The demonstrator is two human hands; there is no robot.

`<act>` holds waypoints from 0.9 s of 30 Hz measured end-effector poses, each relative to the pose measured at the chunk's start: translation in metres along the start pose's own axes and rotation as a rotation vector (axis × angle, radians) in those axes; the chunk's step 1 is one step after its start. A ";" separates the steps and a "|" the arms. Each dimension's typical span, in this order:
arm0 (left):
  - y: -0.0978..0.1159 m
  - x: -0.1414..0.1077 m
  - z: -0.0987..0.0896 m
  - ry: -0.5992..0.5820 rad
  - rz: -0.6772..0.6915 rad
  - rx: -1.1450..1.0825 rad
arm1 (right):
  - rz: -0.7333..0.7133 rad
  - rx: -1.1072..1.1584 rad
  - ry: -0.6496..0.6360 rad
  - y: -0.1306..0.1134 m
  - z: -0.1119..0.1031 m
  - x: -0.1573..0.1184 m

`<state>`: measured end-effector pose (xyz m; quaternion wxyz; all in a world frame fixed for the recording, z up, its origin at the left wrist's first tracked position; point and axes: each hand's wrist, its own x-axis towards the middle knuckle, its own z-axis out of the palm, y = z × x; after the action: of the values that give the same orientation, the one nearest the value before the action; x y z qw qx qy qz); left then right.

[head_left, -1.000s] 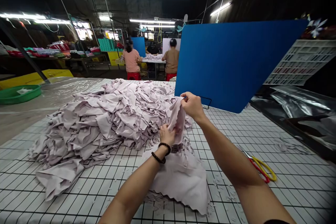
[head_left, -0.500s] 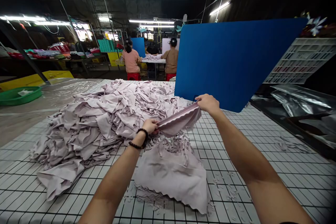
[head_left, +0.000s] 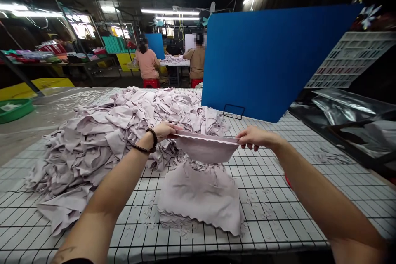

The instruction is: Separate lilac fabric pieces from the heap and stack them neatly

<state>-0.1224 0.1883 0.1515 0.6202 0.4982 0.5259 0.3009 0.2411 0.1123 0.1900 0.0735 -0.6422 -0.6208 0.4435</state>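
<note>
Left hand (head_left: 165,131) and right hand (head_left: 255,137) pinch opposite ends of scallop-edged lilac garment (head_left: 206,150), frame centre. Uneven pull could slip an end; low-hanging fabric could snag garment stack (head_left: 201,198), lower centre.

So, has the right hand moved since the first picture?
Yes: judged against the blue board, the right hand has moved rightward and lower in the view.

The left hand (head_left: 163,130) hides part of the cloth pile (head_left: 123,115) behind it.

Heaped garments (head_left: 102,132) and seated workers (head_left: 147,64) suggest a workshop.
</note>
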 end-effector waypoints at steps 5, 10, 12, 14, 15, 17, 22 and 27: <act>-0.036 -0.053 0.000 -0.122 0.020 0.306 | -0.021 0.015 0.044 0.031 0.073 -0.055; -0.105 -0.106 0.011 -0.036 -0.065 0.543 | -0.044 -0.088 0.204 0.065 0.164 -0.089; -0.130 -0.118 0.015 -0.022 -0.065 0.569 | -0.048 -0.170 0.296 0.073 0.190 -0.094; -0.147 -0.126 0.016 -0.014 -0.021 0.569 | -0.041 -0.236 0.336 0.077 0.207 -0.096; -0.153 -0.128 0.016 -0.004 0.013 0.564 | -0.040 -0.258 0.345 0.078 0.212 -0.098; -0.158 -0.133 0.015 0.023 0.089 0.557 | -0.046 -0.283 0.373 0.077 0.217 -0.102; -0.157 -0.150 0.015 0.039 0.176 0.601 | 0.004 -0.365 0.354 0.072 0.226 -0.110; -0.156 -0.168 0.020 -0.011 0.167 0.755 | 0.030 -0.400 0.249 0.070 0.232 -0.113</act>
<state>-0.1714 -0.0192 0.0643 0.3694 0.7343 0.5538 0.1329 0.1576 -0.1064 0.0604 0.0140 -0.7030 -0.6728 0.2302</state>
